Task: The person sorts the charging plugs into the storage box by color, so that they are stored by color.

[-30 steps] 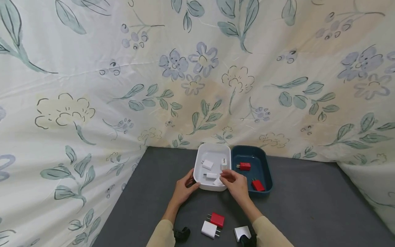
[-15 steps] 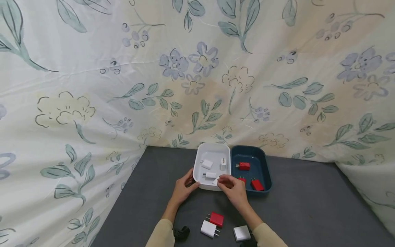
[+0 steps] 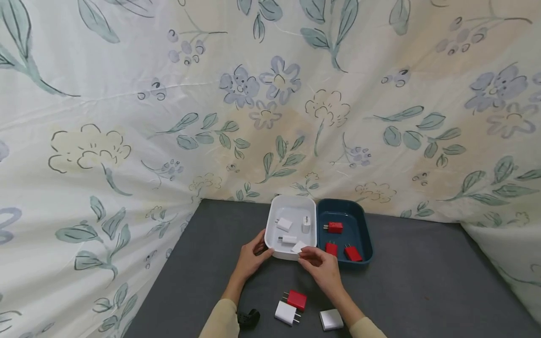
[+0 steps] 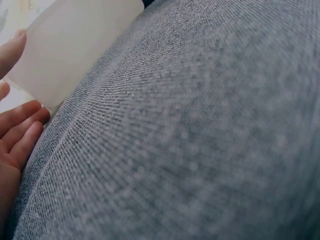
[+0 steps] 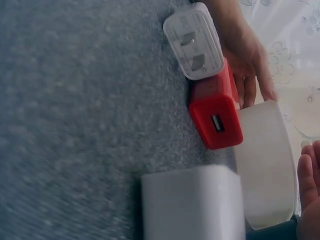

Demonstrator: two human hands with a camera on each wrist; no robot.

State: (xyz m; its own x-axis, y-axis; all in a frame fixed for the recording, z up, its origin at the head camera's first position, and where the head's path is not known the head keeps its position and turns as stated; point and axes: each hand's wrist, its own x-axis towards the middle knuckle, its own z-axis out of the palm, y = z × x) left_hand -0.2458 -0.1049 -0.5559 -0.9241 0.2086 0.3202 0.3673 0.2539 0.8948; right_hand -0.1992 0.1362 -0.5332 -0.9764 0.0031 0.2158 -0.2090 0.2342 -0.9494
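Head view | my left hand (image 3: 248,259) grips the near-left corner of the white tray (image 3: 291,208) | right hand (image 3: 324,268) at the white charger (image 3: 298,246) in its near-right corner; pinching or merely touching, can't tell | risk: sideways drag could tip it into the blue tray (image 3: 344,213)

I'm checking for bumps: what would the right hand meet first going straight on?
Likely the nearest white charger in the white tray; the right hand may be touching it, but depth is unclear.
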